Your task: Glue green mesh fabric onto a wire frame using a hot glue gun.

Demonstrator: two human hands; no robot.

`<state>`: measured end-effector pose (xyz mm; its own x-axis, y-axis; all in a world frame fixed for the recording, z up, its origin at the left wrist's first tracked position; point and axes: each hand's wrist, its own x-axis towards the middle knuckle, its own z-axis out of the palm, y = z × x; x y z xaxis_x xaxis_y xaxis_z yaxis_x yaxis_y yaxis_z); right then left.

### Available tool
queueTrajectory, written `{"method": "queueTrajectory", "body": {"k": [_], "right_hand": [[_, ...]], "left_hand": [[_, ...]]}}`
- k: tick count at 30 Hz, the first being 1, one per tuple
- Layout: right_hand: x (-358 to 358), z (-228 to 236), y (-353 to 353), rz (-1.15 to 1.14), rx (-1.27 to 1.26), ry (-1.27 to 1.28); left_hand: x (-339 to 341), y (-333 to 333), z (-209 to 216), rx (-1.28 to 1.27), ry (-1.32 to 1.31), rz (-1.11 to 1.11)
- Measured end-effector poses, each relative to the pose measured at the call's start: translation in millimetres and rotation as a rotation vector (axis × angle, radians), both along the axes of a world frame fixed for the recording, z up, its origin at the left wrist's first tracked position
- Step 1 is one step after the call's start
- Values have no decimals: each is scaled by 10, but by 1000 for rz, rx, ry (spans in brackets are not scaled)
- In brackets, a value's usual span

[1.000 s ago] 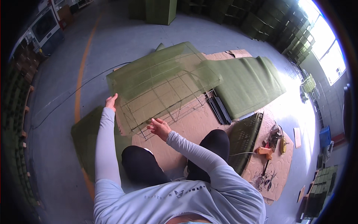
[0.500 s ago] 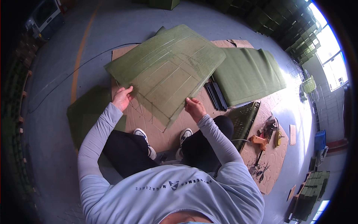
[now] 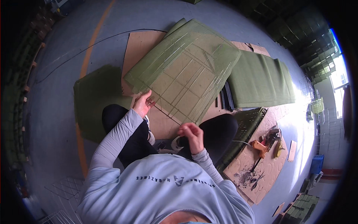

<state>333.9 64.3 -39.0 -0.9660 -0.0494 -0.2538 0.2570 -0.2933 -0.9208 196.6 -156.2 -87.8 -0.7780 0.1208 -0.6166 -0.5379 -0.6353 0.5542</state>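
A: What do the hands have?

B: Both are on the green panel [image 3: 184, 71], a flat square of green fabric with a wire grid showing across it. The left hand [image 3: 142, 103] pinches its near left edge, fingers curled round it. The right hand [image 3: 191, 133] is closed on the near corner, thumb and fingers together.

A: Where does the panel lie?

B: It is tilted up and away from the hands, above the knees, with its far part over the cardboard [image 3: 140, 46] on the floor.

A: Anything else around?

B: Right of the right hand lies a dark green mesh panel [image 3: 244, 128] against the leg. Beyond that, on a dimpled cardboard sheet [image 3: 261, 175], sits an orange glue gun [image 3: 259, 146] among dark scraps. Further out past the held panel, to the right, a stack of green panels [image 3: 259, 80] lies flat, with dark rods [image 3: 225, 99] just beside it. Left of the left hand, a green mat [image 3: 97, 97] is spread on the floor.

A: Any containers?

B: A blue crate [image 3: 317, 164] far right of the right hand; I cannot tell what is in it. Green crates [image 3: 298, 211] are stacked at the lower right; their contents are too small to see.
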Motion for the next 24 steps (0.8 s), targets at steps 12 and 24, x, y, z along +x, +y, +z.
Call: {"method": "queueTrajectory", "body": {"k": [12,24], "right_hand": [[-1093,-902,-1176,124,-568,-38],[-918,-800,-1144,47,-637,-386]], "left_hand": [[-374,-571,-132,-446,-26,220],[-2410,-498,444,-1570,828,-205]]}}
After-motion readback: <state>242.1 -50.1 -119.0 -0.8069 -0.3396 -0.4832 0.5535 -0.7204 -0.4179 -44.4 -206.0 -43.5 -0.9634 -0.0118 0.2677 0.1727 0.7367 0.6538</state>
